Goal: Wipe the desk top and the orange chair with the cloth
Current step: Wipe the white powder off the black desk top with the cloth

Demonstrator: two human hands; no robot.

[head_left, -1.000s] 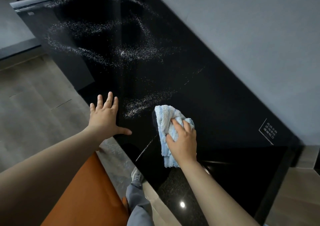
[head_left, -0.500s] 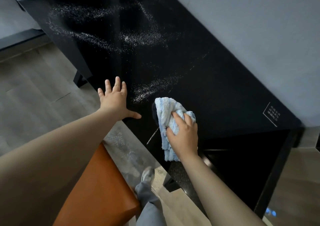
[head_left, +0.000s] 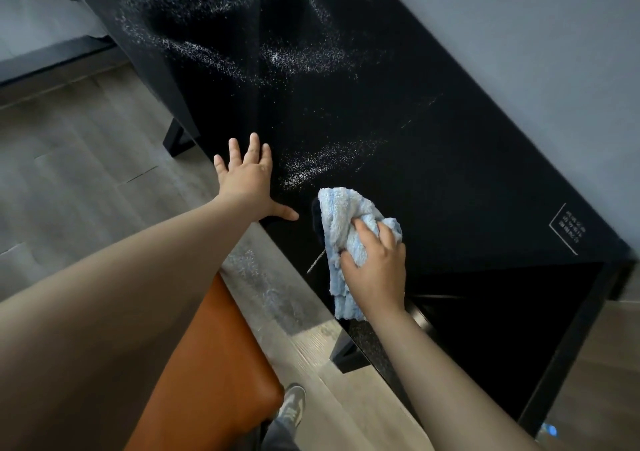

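The light blue cloth (head_left: pixel 341 215) is bunched up on the glossy black desk top (head_left: pixel 433 145), right by the near edge, and its lower end reaches down to that edge. The right hand (head_left: pixel 375 270) has hold of it, fingers curled over the wad and pressing it onto the surface.

The left hand (head_left: pixel 247 177) is just left of the cloth and wide open, with all 5 digits spread flat. Its thumb points at the cloth without touching it. It's gripping nothing and looks planted on the desk's near edge.

Just up and left of the cloth is a streak of white speckly dust (head_left: pixel 322 163), with bigger swirly bands of it further beyond.

Well off to the cloth's right there's a small white printed label (head_left: pixel 568 229) in a box outline, but the text is too small to read.

Down and left of the cloth, off the desk, is the orange chair (head_left: pixel 214 364). Its seat is partly hidden by the left forearm. Below the cloth there's a grey shoe (head_left: pixel 292 404) on the wood-look floor (head_left: pixel 69 173).
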